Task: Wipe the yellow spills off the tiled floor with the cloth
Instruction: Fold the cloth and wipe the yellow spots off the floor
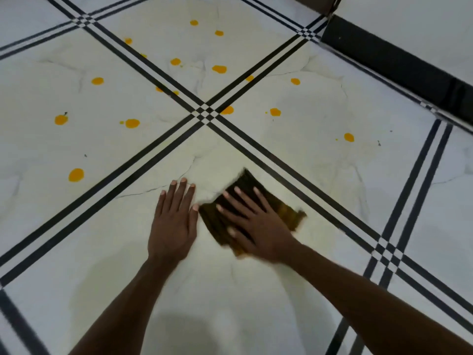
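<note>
A dark folded cloth (245, 184) lies flat on the white tiled floor (294, 155), with a yellowish stain at its right corner. My right hand (252, 224) presses on top of it, fingers spread. My left hand (174, 221) rests flat on the bare tile just left of the cloth, holding nothing. Several yellow spills dot the tiles farther away: one at the near left (76, 175), one left of the line crossing (132, 123), one beside the crossing (227, 110), one at the right (348, 137). The tile around the hands shows a faint yellowish smear.
Black double lines cross the floor and meet at a checkered crossing (204, 114). A black skirting strip (399, 62) runs along the wall at the upper right. A second crossing (386, 252) lies right of my right forearm.
</note>
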The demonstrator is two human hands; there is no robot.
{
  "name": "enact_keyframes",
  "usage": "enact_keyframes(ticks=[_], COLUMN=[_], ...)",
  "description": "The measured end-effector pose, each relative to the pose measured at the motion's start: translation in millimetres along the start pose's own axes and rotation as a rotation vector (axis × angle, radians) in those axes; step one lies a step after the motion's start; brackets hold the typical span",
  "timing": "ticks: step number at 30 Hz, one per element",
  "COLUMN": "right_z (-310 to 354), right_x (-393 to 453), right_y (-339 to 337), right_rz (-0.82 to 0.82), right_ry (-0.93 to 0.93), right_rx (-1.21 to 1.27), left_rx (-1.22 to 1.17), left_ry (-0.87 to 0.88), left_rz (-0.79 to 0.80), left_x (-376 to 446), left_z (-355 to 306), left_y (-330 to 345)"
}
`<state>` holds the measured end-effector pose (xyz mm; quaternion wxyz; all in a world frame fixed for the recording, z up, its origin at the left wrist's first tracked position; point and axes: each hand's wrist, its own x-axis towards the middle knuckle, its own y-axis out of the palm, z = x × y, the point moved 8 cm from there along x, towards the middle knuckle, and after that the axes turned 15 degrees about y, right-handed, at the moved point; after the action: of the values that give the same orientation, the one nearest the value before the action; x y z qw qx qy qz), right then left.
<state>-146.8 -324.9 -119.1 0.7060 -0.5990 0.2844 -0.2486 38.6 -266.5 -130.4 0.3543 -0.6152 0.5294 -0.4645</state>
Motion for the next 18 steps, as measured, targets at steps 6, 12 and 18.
enact_keyframes(ticks=[6,12,18], right_z=[-122.4,-4.7,4.3], right_x=[33.3,134.5,7.2], right_y=[-16.4,-15.1,5.8], right_rz=[-0.101,-0.09,0.043], right_ry=[0.416,0.268,-0.028], right_rx=[0.029,0.07,0.041], left_rx=[0.013,-0.024,-0.026], left_ry=[-0.025,-0.029,-0.006], left_rz=[0.008,-0.001,0.017], left_x=[-1.0,0.9,-1.9], left_z=[-0.1,0.2,1.0], left_y=[-0.5,-0.5,-2.1])
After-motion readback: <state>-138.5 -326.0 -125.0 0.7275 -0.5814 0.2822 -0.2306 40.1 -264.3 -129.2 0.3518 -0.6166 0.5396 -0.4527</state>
